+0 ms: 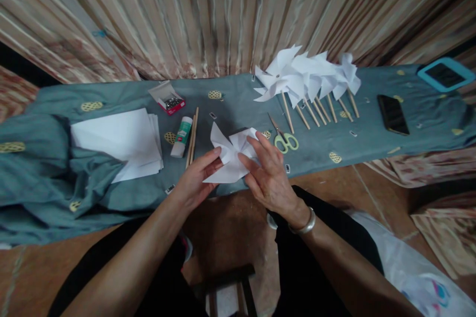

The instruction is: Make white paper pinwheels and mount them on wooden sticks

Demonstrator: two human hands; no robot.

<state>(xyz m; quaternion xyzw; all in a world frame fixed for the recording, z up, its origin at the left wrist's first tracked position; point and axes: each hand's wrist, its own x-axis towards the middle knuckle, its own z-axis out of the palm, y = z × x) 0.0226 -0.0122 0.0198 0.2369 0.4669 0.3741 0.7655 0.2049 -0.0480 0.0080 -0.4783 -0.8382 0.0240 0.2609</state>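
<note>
A white paper pinwheel (231,167) with cut, folded blades is held between both hands, just over the near edge of the cloth-covered table. My left hand (195,178) pinches its left side, thumb on top and fingers underneath. My right hand (269,173) grips the right side, its thumb and fingers on the folded paper near the middle. A silver bangle (305,221) circles the right wrist. To the right of the paper lie scissors (285,141) with light green handles. Left of it are thin wooden sticks (192,136) and a glue stick (182,137).
Several finished pinwheels on sticks (282,72) lie in an overlapping row at the back right. Stacked white paper (115,136) lies at left, partly under bunched cloth. An open red box of small metal pins (171,101) stands behind the glue. A phone (393,115) and blue-framed tablet (446,74) lie far right.
</note>
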